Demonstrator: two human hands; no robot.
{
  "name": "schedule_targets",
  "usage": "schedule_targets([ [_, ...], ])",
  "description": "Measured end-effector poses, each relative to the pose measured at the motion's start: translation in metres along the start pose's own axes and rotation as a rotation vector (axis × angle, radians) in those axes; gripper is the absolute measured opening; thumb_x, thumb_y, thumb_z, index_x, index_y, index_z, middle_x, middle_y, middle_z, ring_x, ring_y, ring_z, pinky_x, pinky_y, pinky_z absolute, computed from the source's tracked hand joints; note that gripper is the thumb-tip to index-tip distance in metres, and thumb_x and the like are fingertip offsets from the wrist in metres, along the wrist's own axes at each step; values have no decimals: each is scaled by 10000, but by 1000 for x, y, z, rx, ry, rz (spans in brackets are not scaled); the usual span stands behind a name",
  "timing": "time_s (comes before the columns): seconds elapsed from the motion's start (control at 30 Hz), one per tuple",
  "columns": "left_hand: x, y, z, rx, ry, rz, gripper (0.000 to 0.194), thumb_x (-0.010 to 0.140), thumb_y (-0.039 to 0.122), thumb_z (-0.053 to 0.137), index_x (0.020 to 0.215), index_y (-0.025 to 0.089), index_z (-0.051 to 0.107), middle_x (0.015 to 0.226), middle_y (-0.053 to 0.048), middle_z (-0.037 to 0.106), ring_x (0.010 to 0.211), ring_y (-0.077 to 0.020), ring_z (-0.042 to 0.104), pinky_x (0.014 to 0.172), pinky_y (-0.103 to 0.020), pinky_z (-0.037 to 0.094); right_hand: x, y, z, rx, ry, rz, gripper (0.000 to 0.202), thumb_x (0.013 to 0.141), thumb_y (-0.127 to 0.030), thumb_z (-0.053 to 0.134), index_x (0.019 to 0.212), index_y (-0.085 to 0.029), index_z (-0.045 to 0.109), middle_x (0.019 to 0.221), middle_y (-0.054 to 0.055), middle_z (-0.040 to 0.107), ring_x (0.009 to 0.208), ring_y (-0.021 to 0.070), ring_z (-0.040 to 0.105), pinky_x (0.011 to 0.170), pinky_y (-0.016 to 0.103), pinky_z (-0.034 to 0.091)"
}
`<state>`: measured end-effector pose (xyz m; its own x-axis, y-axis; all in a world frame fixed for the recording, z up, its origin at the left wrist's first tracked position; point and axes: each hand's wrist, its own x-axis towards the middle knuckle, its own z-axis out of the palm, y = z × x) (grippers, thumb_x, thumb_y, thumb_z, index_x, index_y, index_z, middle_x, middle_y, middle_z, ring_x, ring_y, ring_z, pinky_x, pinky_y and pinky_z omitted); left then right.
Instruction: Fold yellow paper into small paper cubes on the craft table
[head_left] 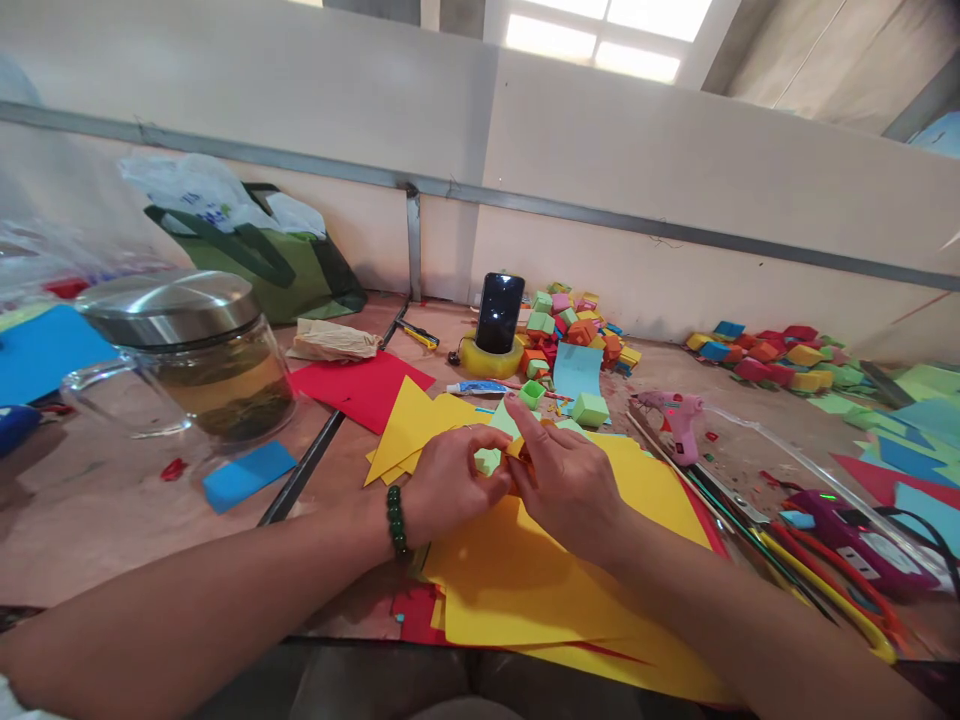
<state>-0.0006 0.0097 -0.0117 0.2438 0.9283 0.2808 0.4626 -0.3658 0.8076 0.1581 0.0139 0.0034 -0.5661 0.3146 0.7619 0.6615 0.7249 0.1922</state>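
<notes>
Both hands meet above a stack of yellow paper sheets (pixel 525 590). Between their fingertips is a small folded yellow paper piece (pixel 516 450), mostly covered by the fingers. My left hand (pixel 457 480), with a dark green bead bracelet (pixel 396 520) at the wrist, pinches it from the left. My right hand (pixel 566 480) grips it from the right, the thumb side upward. Just beyond the hands lie a green paper cube (pixel 590 409), an open green paper box (pixel 532 394) and a light blue paper strip (pixel 577 371).
A lidded glass mug (pixel 217 380) of tea stands at left, near a green bag (pixel 292 270). A phone (pixel 499 313) leans upright on a tape roll (pixel 489 357) beside piled paper cubes (pixel 581 330). A pink glue gun (pixel 679 425), scissors (pixel 817 590) and a purple power strip (pixel 855 545) lie right.
</notes>
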Motion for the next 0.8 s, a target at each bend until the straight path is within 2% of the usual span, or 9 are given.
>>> schedule_targets([
  [0.27,4,3,-2,92,-39,-1,203,625,149,608,816,179,672,865,-26,722,808,-197,653,765,-295,516,-4,-1,7,-32,-31,-12,647,905,-114,401,1497,-113,142,628,-16,608,567,167,556,550,268,439],
  [0.4,5,-1,0,84,4,27,132,690,171,580,795,169,660,824,-34,720,799,-195,650,756,-300,508,-4,-2,7,13,-27,-5,615,909,-99,381,1483,-135,164,812,43,636,687,173,599,624,267,500],
  [0.5,7,-4,2,92,43,41,148,693,163,585,821,175,659,846,-27,723,789,-184,648,740,-286,503,-5,0,8,41,-38,0,631,905,-97,394,1486,-145,154,885,70,618,744,187,604,648,277,527],
  [0.67,8,1,1,270,15,68,105,666,187,619,766,180,652,736,-4,689,684,-172,609,611,-254,465,-6,1,9,101,-93,-53,649,902,-72,342,1498,-137,93,871,75,601,734,188,597,639,290,540],
  [0.8,8,8,-2,447,-13,49,123,694,146,549,728,151,667,676,-32,670,608,-171,569,542,-260,413,-6,0,13,115,-140,-95,626,912,-89,363,1488,-136,122,848,65,600,728,184,598,658,297,541],
])
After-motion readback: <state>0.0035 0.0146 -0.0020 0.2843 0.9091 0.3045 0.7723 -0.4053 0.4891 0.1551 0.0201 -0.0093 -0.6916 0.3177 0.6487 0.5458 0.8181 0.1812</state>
